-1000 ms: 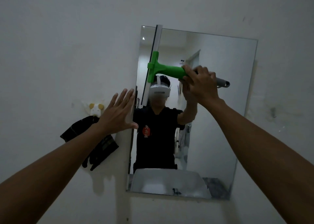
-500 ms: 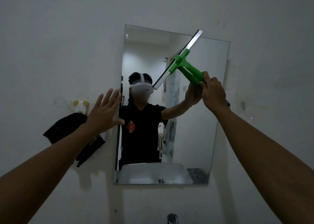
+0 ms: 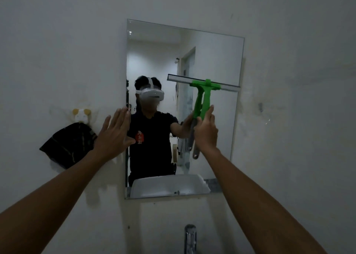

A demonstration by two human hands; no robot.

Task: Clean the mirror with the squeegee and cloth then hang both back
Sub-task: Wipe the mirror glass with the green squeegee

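The fingers of the right hand [image 3: 205, 133] are wrapped around the green handle of the squeegee [image 3: 203, 92], gripping it low down where the green plastic meets a grey end that pokes out beneath the palm. The handle rises from that grip, tilted slightly to the left, and ends in a long pale blade that lies almost level across the right half of the mirror [image 3: 217, 61], its right end reaching the glass's right edge; whether the blade presses on the glass or sits just off it cannot be told. The left hand [image 3: 115, 136] holds nothing: its fingers are straight and spread a little, palm facing the wall, fingertips at the mirror's left edge and thumb angled out over the glass, though contact with the wall is unclear. Both forearms stretch up from the bottom corners of the view. Left of that open hand, a dark cloth [image 3: 67, 146] hangs bunched on the white wall from a small animal-shaped hook [image 3: 81, 114], well apart from the squeegee. The mirror is a frameless upright rectangle reflecting the person and a white basin. Below it, at the bottom edge, stands the top of a metal tap [image 3: 190, 236].
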